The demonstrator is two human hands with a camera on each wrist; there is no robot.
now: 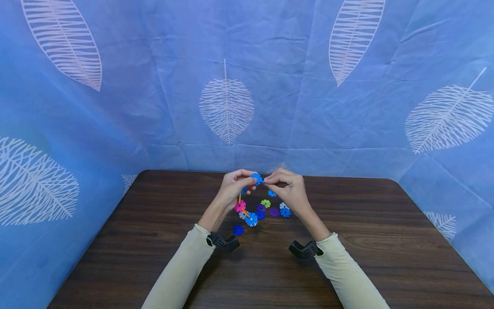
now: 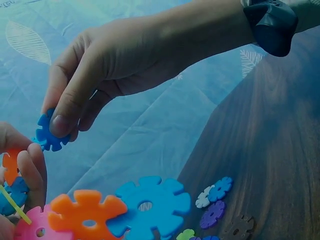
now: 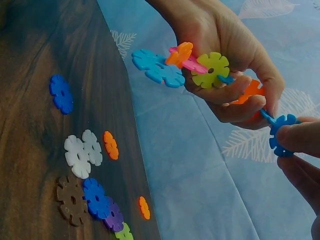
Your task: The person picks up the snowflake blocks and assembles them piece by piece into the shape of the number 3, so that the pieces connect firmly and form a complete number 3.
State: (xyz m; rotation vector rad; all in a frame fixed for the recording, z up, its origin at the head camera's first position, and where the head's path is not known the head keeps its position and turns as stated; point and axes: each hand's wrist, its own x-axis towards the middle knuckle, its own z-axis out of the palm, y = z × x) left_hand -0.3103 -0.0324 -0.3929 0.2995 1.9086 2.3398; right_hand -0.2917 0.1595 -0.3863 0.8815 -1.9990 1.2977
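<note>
Above the table, my left hand (image 1: 233,187) holds a chain of notched plastic discs. In the right wrist view the chain runs from a light blue disc (image 3: 158,68) through small orange, pink (image 3: 192,66) and lime (image 3: 211,70) discs to an orange disc (image 3: 250,91) between the left fingers. My right hand (image 1: 290,186) pinches a blue disc (image 3: 282,135) with thumb and fingertips, edge-on to a blue disc (image 1: 256,179) at the left fingertips. The two discs meet at their rims; how deep the slots sit is hidden by the fingers.
Loose discs lie on the dark wooden table (image 1: 173,266) below the hands: a dark blue disc (image 1: 238,230), a lime disc (image 1: 265,203), a purple disc (image 1: 274,212), a brown disc (image 3: 72,200), white discs (image 3: 78,156) and small orange discs (image 3: 111,145). A blue leaf-patterned cloth (image 1: 270,107) hangs behind.
</note>
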